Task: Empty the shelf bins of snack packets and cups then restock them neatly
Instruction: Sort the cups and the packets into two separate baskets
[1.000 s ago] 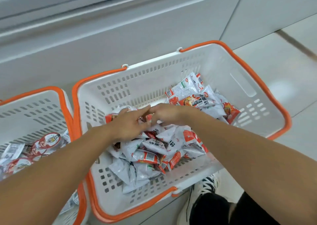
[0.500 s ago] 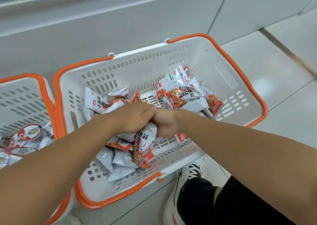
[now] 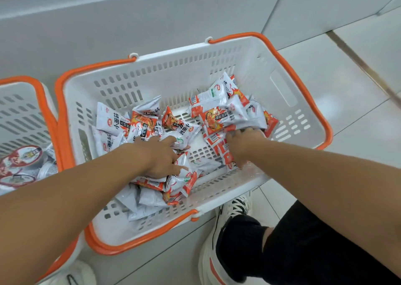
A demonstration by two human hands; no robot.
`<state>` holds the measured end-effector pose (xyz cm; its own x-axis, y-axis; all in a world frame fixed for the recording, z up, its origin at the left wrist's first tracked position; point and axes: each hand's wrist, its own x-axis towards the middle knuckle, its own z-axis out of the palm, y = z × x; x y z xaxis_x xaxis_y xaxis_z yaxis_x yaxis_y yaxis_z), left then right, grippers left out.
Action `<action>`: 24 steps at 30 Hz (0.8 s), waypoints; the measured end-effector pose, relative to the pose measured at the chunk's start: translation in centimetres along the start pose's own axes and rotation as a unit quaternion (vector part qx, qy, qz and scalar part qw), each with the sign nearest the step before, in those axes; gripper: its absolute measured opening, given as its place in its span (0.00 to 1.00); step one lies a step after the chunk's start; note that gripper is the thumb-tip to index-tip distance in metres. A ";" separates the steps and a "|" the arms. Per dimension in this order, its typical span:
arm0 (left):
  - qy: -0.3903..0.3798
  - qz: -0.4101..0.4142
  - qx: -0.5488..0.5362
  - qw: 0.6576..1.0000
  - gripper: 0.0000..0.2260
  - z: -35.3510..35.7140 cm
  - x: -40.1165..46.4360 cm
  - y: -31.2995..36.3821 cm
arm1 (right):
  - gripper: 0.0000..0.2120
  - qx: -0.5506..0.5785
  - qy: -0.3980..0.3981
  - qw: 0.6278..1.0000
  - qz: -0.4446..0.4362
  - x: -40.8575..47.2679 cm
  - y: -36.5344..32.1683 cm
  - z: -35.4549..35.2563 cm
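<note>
A white basket (image 3: pixel 260 67) with an orange rim holds several white-and-red snack packets. One heap (image 3: pixel 141 124) lies at its left, another (image 3: pixel 223 111) at its right, and grey packet backs (image 3: pixel 147 198) lie near the front wall. My left hand (image 3: pixel 160 156) rests spread on the packets in the middle. My right hand (image 3: pixel 245 145) reaches to the right heap, its fingers curled round a few packets (image 3: pixel 219 150). The fingertips of both hands are partly hidden by wrappers.
A second white basket (image 3: pixel 21 111) stands at the left with sealed cups (image 3: pixel 23 156) inside. A grey cabinet front (image 3: pixel 152 24) runs behind both baskets. My shoe (image 3: pixel 230 215) and dark trouser leg (image 3: pixel 303 252) are on the tiled floor right of the basket.
My hands were pressed together over the middle of the basket. They have moved apart, the right toward the right heap, the left staying over the middle packets.
</note>
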<state>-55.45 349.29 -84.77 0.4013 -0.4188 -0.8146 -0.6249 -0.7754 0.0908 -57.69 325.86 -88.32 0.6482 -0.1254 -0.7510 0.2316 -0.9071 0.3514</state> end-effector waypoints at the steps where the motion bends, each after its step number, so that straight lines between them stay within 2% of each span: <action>1: 0.010 0.001 0.000 1.000 0.26 0.1 0.0 -0.1 | 0.41 0.004 -0.014 1.000 -0.011 -0.4 0.2 -0.7; 3: 0.051 0.011 -0.019 0.998 0.27 0.3 0.0 -0.3 | 0.32 0.062 -0.061 0.995 -0.057 -0.8 0.8 -2.6; 5: 0.119 0.025 -0.078 0.989 0.28 0.7 0.0 -0.7 | 0.31 0.217 -0.103 0.968 -0.075 -1.1 1.4 -4.1; 6: 0.147 0.028 -0.116 0.982 0.32 0.9 0.1 -1.0 | 0.31 0.333 -0.130 0.930 -0.087 -1.3 1.5 -4.4; 7: 0.167 0.028 -0.153 0.974 0.38 1.1 0.1 -1.1 | 0.30 0.464 -0.177 0.861 -0.109 -1.7 1.1 -4.7; 8: 0.187 0.033 -0.184 0.964 0.46 1.3 0.0 -1.2 | 0.26 0.575 -0.226 0.773 -0.145 -2.1 0.3 -4.9; 9: 0.210 0.038 -0.211 0.954 0.53 1.4 -0.1 -1.4 | 0.21 0.642 -0.248 0.701 -0.185 -2.5 -0.9 -5.0; 10: 0.230 0.045 -0.237 0.943 0.58 1.5 -0.2 -1.7 | 0.18 0.682 -0.249 0.653 -0.213 -2.7 -2.1 -5.2; 11: 0.245 0.053 -0.259 0.933 0.60 1.4 -0.5 -1.9 | 0.18 0.703 -0.241 0.627 -0.234 -3.0 -3.3 -5.4; 12: 0.264 0.070 -0.261 0.926 0.58 1.4 -0.5 -2.1 | 0.20 0.704 -0.230 0.624 -0.249 -2.9 -3.9 -5.4; 13: 0.280 0.087 -0.234 0.927 0.52 1.5 -0.6 -2.3 | 0.24 0.679 -0.218 0.654 -0.253 -2.7 -3.7 -5.5; 14: 0.276 0.094 -0.180 0.939 0.46 1.6 -0.5 -2.4 | 0.28 0.630 -0.200 0.711 -0.239 -2.2 -2.9 -5.8; 16: 0.207 0.075 -0.065 0.973 0.42 1.8 -0.3 -2.2 | 0.35 0.471 -0.161 0.852 -0.160 -1.7 -0.1 -6.7; 17: 0.167 0.053 -0.035 0.984 0.37 1.9 -0.3 -1.6 | 0.37 0.374 -0.149 0.910 -0.101 -2.1 1.3 -7.2; 18: 0.138 0.036 -0.031 0.989 0.32 1.8 -0.4 -0.9 | 0.38 0.282 -0.146 0.946 -0.060 -2.4 2.4 -7.2; 19: 0.117 0.024 -0.039 0.992 0.30 1.6 -0.4 -0.4 | 0.38 0.214 -0.155 0.964 -0.038 -2.8 3.1 -6.9; 21: 0.086 0.005 -0.052 0.995 0.30 0.7 -0.8 0.3 | 0.38 0.166 -0.194 0.966 -0.046 -3.4 2.7 -5.4; 23: 0.120 0.004 -0.049 0.992 0.29 -0.2 -0.8 0.6 | 0.35 0.187 -0.226 0.954 -0.064 -3.6 1.5 -3.7; 24: 0.177 0.008 -0.047 0.983 0.26 -0.9 -0.8 0.9 | 0.33 0.223 -0.237 0.943 -0.073 -3.3 0.9 -3.1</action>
<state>-55.70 348.52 -83.49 0.6103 -0.5558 -0.5645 -0.5742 -0.8013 0.1683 -57.33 326.74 -83.79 0.2121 -0.0560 -0.9756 -0.1035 -0.9940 0.0346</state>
